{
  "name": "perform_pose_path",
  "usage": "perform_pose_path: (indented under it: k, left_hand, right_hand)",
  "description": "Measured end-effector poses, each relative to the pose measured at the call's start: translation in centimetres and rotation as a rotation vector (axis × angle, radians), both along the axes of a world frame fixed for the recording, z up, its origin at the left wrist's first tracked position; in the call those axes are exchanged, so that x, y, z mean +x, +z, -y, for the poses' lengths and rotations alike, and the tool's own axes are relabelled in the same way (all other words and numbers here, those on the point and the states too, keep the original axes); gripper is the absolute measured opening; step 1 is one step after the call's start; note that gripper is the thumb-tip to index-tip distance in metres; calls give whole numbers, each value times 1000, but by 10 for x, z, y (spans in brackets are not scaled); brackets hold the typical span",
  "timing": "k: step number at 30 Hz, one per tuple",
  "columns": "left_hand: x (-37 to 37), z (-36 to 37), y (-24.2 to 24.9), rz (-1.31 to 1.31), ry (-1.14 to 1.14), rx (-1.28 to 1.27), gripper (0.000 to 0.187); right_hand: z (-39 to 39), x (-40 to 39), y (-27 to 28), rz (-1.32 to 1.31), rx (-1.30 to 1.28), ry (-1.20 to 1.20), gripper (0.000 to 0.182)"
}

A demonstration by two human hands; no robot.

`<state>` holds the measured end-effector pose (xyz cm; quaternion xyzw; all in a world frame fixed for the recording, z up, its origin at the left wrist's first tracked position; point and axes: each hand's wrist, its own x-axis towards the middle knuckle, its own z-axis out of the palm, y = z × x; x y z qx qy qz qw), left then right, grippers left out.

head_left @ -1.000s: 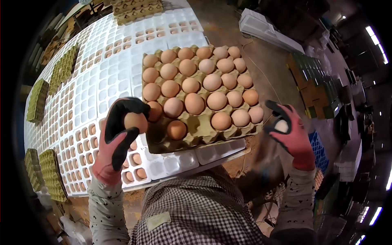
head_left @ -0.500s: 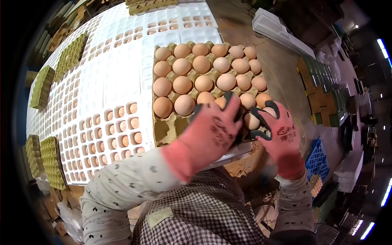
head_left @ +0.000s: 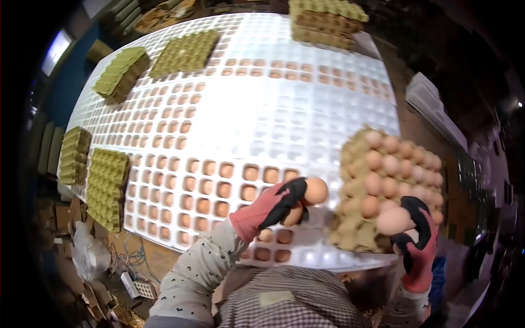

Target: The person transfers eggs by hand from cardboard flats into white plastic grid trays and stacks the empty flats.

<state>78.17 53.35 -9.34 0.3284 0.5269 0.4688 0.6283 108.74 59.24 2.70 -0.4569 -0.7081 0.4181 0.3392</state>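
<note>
My left hand (head_left: pixel 269 208), in a red glove with black fingers, is closed on brown eggs (head_left: pixel 315 191); a second one shows under its fingers. It hovers over a white foam tray (head_left: pixel 314 258) whose near pockets hold several eggs. On the right, my right hand (head_left: pixel 422 243), gloved the same way, grips a pale egg (head_left: pixel 392 221) and at least one more against its palm. That hand is above the near side of a pulp egg tray (head_left: pixel 350 227), which is largely filled with rows of eggs and has bare cups along its left and near edges.
White foam trays cover the table, some pockets with eggs. Stacks of pulp trays stand at the back (head_left: pixel 325 24), upper left (head_left: pixel 121 74) and left edge (head_left: pixel 105 188). A white foam block (head_left: pixel 425 98) lies beyond the right side.
Both hands have lifted out of the pulp tray with eggs in them. The left moved over the foam tray. The view has swung left, so the pulp tray now appears farther right.
</note>
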Motion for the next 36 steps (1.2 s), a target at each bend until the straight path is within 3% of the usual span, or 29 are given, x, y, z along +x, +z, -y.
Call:
perform_pose_path:
  k: [2, 3, 4, 6, 9, 12, 13, 15, 19, 21, 22, 24, 26, 27, 28, 29, 30, 32, 34, 35, 36]
  left_hand:
    - [-68, -4, -75, -402, 210, 188, 38]
    - [-100, -5, -92, -672, 303, 239, 41]
    - [-122, -13, -69, -1061, 335, 271, 44]
    - [-157, -24, -50, -1519, 33, 11, 48]
    - [-183, -31, -52, -1468, -174, -142, 48]
    - [-221, -27, -82, -1370, 272, 224, 47]
    - [-226, -25, -87, -1464, 387, 238, 47]
    - [-237, -17, -119, -1571, 352, 229, 47]
    - [-236, -16, -126, -1586, 364, 235, 45]
    - [-242, -16, -144, -1560, 425, 334, 40]
    - [-247, -15, -145, -1609, 363, 335, 41]
    - [-255, -15, -151, -1631, 329, 318, 42]
    - [-231, -20, -128, -1608, 376, 334, 45]
    - [-208, -27, -103, -1387, 380, 432, 46]
    - [-174, -34, -71, -1168, 385, 511, 47]
    - [-135, -38, -38, -1078, 323, 572, 48]
    - [-98, -43, -20, -971, 272, 742, 49]
    - [-21, -49, 29, -908, -38, 947, 56]
    - [43, -54, 58, -1053, -302, 1005, 52]
    - [76, -57, 61, -1166, -360, 1014, 48]
    - [95, -60, 58, -1261, -421, 1017, 45]
  right_hand:
    - [-5, -83, 15, 370, 131, 223, 53]
    - [-10, -121, 12, 494, 169, 327, 56]
    - [-20, -147, -3, 552, 200, 397, 56]
    - [-42, -204, -53, 589, 296, 423, 47]
    - [-71, -268, -111, 825, 383, 392, 41]
    - [-78, -290, -151, 1060, 404, 409, 43]
    - [-80, -290, -154, 1108, 384, 438, 49]
    - [-82, -279, -160, 1064, 471, 346, 53]
    - [-89, -241, -211, 1050, 625, 218, 55]
    - [-90, -237, -199, 1018, 474, 204, 53]
    - [-91, -238, -159, 951, 345, 263, 54]
    - [-73, -217, -81, 741, 487, 197, 53]
    - [-43, -173, 1, 682, 427, 80, 52]
    - [-40, -141, 23, 680, 407, 66, 44]
    - [-33, -122, 56, 821, 211, 19, 38]
    - [-26, -91, 57, 932, 283, 2, 34]
    - [-21, -72, 56, 1002, 192, -14, 36]
    - [-15, -51, 37, 1105, 250, 111, 50]
    - [-10, -31, 7, 1128, 420, 151, 62]
    - [-10, -6, -7, 1108, 533, 142, 67]
    - [-9, 15, -15, 734, 356, 65, 70]
